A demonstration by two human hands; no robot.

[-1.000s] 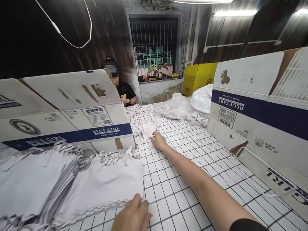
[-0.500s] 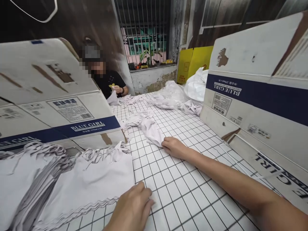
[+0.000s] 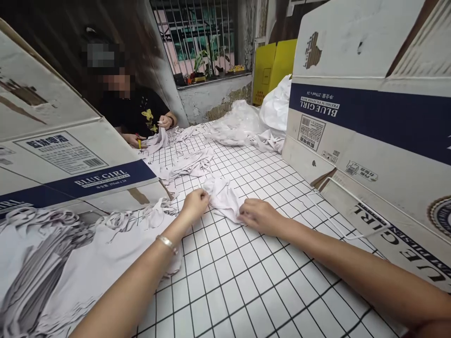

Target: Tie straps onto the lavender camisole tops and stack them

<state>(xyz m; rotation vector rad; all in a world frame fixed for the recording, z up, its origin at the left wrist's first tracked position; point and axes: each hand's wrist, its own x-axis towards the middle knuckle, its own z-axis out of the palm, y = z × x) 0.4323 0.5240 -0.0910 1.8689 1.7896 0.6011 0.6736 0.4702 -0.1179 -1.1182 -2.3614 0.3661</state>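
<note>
A crumpled pale pinkish-white garment (image 3: 223,199) lies on the grid-patterned tablecloth (image 3: 225,281) between my hands. My right hand (image 3: 260,216) is closed, pinching its right edge. At its upper left side, my left hand (image 3: 195,205), with a bracelet on the wrist, has its fingers closed on the cloth; the fingertips are partly hidden. To the left, a neat stack of strappy tops (image 3: 116,244) in the same pale fabric has thin straps at the top. Another thicker pile of tops (image 3: 31,263) lies beside it.
White-and-blue cartons stand on the left (image 3: 102,178) and right (image 3: 369,112). A white wire frame (image 3: 347,234) leans by the right one. Across the table, a person (image 3: 141,112) handles cloth and a yellow-handled tool. More pale pieces (image 3: 192,162) and plastic bags (image 3: 236,124) lie farther back.
My left hand has reached forward from beside the stack to the garment and closed on it. My right hand keeps its pinch. The view has shifted; the other person's hands have lowered.
</note>
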